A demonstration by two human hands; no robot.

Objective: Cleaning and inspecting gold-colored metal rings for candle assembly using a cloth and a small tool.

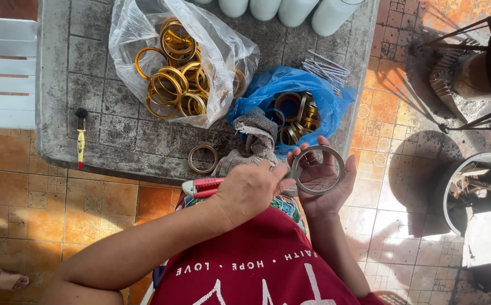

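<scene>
**Silver ring in your hands over a stone slab**

Your right hand [321, 181] lies palm up, its fingers [299, 155] curled loosely apart around the rim of a silver metal ring [317, 170], which rests across the palm. Your left hand [251, 189] reaches across, its fingers [282, 172] closed together on red-handled pliers [203, 187]; the handles stick out past the heel of that hand, and the tip, where it meets the ring's near edge, is hidden.

Just beyond your fingertips sits a grey cloth [256, 141] against an open blue bag [290, 99] of dark and gold rings. A loose ring [202, 158] lies beside the cloth. Farther off, a clear bag [183, 56] holds many gold rings, thin metal rods [324, 68] lie near the slab's corner, and a yellow-handled brush [80, 141] lies well apart.

All this rests on a weathered grey stone slab [104, 130], set over sunlit orange floor tiles [47, 209].
</scene>
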